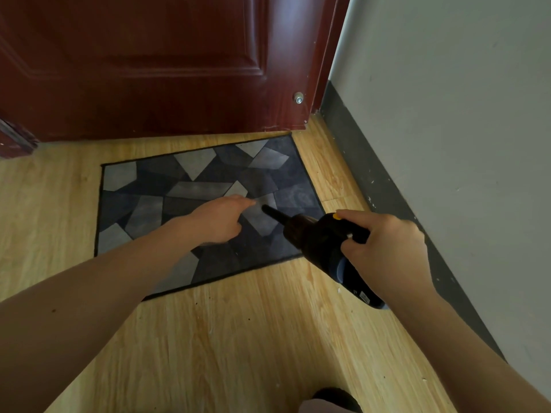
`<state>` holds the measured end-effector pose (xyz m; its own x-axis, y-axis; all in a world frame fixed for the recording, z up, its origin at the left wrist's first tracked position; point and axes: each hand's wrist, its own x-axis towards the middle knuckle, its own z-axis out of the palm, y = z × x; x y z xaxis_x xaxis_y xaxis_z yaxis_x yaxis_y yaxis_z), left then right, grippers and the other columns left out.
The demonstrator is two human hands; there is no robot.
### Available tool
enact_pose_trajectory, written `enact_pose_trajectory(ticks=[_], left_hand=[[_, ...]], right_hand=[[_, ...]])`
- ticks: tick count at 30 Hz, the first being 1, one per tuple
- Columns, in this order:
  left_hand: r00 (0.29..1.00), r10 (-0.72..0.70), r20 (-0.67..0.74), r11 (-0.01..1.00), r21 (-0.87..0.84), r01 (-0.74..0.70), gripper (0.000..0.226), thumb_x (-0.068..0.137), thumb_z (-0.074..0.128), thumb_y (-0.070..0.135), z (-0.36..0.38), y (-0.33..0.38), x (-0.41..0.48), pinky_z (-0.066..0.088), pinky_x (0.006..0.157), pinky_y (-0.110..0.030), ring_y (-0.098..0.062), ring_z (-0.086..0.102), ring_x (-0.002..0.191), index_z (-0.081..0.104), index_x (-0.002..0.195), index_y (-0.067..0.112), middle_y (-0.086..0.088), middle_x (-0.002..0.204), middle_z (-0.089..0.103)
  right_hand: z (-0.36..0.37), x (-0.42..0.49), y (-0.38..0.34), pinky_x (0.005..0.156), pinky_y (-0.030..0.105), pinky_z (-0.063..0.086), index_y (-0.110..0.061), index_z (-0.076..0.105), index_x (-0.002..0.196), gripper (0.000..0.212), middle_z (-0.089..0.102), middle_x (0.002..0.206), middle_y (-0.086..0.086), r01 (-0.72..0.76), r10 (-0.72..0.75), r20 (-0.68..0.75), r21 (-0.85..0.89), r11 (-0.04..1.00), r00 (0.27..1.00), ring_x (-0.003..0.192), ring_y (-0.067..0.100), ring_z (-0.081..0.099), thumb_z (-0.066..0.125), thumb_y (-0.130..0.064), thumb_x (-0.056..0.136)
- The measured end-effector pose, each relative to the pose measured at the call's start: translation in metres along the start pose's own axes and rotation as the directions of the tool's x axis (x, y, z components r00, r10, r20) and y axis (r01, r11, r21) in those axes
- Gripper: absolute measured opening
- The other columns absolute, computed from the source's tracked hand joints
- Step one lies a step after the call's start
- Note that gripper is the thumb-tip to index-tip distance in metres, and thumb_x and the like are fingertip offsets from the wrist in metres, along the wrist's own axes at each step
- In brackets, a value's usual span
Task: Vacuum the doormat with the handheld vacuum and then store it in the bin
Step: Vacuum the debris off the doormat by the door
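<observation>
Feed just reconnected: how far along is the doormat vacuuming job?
Nothing looks finished. In hand: the right hand grips the handheld vacuum, nozzle aimed at the doormat; the left hand hovers open beside it. Left: finishing the mat and storing the vacuum; no bin in view.

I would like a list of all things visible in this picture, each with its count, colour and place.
doormat: one, grey and dark blue patches, on the floor before the door
handheld vacuum: one, black with yellow button, over the mat's right edge
door: one, dark red, at top
floor: one, light wood
wall: one, grey, dark baseboard, at right
left hand: one, open above the mat
right hand: one, gripping the vacuum
</observation>
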<state>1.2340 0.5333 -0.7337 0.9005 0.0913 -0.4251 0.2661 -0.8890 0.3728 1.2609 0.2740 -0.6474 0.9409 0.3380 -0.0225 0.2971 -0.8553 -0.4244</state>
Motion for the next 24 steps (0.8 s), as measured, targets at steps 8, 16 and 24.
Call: enact_pose_trajectory(ticks=[8, 16, 24], left_hand=[[0.997, 0.035, -0.074, 0.999, 0.019, -0.034, 0.06, 0.092, 0.049, 0.008, -0.02, 0.013, 0.011, 0.032, 0.111, -0.034, -0.023, 0.033, 0.139, 0.028, 0.147, 0.018, -0.009, 0.153, 0.029], [0.991, -0.073, -0.112, 0.997, -0.028, 0.07, 0.065, 0.089, 0.052, 0.008, -0.016, -0.024, 0.001, 0.033, 0.107, -0.029, -0.023, 0.039, 0.134, 0.026, 0.148, 0.017, -0.01, 0.15, 0.034], [0.93, -0.301, -0.211, 0.949, -0.162, 0.271, 0.065, 0.09, 0.056, 0.011, -0.015, -0.083, -0.034, 0.044, 0.1, -0.034, -0.027, 0.05, 0.122, 0.026, 0.148, 0.019, -0.013, 0.141, 0.045]], right_hand=[[0.008, 0.022, -0.024, 0.063, 0.032, 0.057, -0.032, 0.067, 0.113, 0.043, 0.073, 0.087, 0.003, 0.038, -0.038, 0.03, 0.002, 0.999, 0.999, 0.075, 0.023, 0.066, 0.059, -0.008, 0.077], [0.014, 0.026, -0.05, 0.065, 0.031, 0.056, -0.033, 0.067, 0.112, 0.042, 0.073, 0.087, -0.002, 0.117, -0.121, 0.109, 0.045, 0.992, 0.987, 0.074, 0.016, 0.064, 0.058, -0.01, 0.079], [0.03, 0.023, -0.088, 0.07, 0.036, 0.057, -0.029, 0.069, 0.111, 0.037, 0.073, 0.09, 0.001, 0.202, -0.223, 0.165, 0.133, 0.97, 0.961, 0.079, 0.019, 0.066, 0.062, -0.01, 0.08]])
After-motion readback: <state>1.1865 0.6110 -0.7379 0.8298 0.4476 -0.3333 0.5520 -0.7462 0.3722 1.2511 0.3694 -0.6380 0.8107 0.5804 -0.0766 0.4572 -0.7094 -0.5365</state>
